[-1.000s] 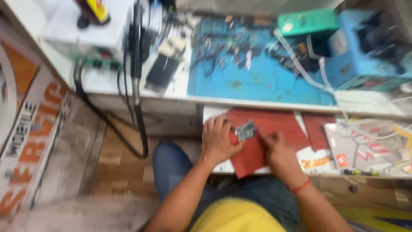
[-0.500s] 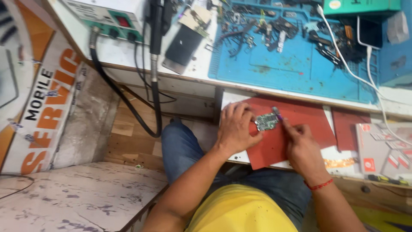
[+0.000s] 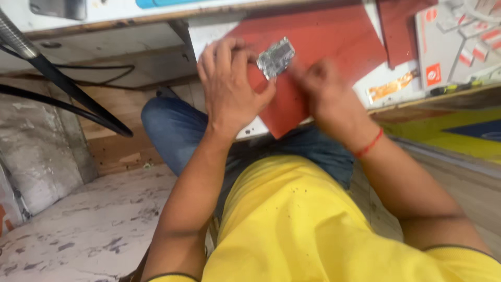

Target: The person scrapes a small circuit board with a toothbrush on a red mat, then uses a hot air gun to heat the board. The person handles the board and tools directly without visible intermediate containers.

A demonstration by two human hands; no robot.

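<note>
A small silvery circuit board (image 3: 275,56) lies on a red mat (image 3: 323,57) over a pull-out shelf. My left hand (image 3: 229,86) curls around the board's left edge, fingertips pinching it. My right hand (image 3: 326,94) is blurred and sits just right of the board, fingers bunched toward it; whether it holds a tool I cannot tell. A red thread band (image 3: 368,146) circles my right wrist. My yellow shirt and blue jeans fill the lower frame.
Thick black cables (image 3: 62,89) run down at the left under the bench edge (image 3: 104,23). A second red mat (image 3: 399,26) and printed cards (image 3: 454,36) lie at the top right. Stone floor (image 3: 78,224) at lower left.
The camera has tipped down and closer, so the blue bench mat and equipment left the view. Both hands stay at the board on the red mat; the right hand is moving.
</note>
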